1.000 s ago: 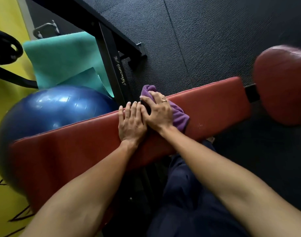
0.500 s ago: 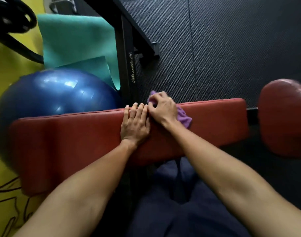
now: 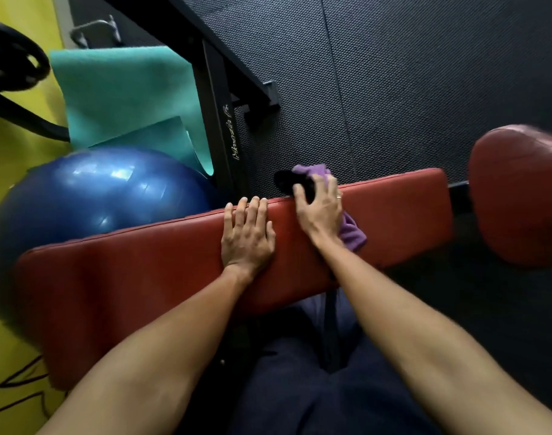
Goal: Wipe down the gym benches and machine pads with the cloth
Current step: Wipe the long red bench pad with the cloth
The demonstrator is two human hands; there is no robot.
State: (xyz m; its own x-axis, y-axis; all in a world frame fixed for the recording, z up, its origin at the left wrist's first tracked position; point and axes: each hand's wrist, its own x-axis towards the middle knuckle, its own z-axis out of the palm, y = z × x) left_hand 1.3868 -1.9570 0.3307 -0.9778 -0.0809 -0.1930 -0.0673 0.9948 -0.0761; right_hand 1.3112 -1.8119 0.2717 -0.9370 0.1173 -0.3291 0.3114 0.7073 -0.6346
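A long red bench pad [image 3: 143, 271] runs across the view from lower left to right. My left hand [image 3: 248, 237] lies flat on the pad with straight fingers reaching its far edge. Just to the right, my right hand [image 3: 320, 207] grips a purple cloth [image 3: 351, 232] at the pad's far edge. Cloth shows beyond the fingers and behind the wrist. A dark object sits under the fingers at the pad's edge; I cannot tell what it is. A second red pad [image 3: 519, 196] stands at the right, apart from the bench.
A blue exercise ball [image 3: 102, 196] presses against the bench's far left side. A teal mat [image 3: 127, 98] lies behind it. A black machine frame [image 3: 221, 127] crosses the black rubber floor [image 3: 394, 83]. A black weight plate [image 3: 11, 64] sits at the upper left over yellow flooring.
My right hand with the cloth has slid a little to the right, opening a gap from my left hand. My left hand stays flat on the pad.
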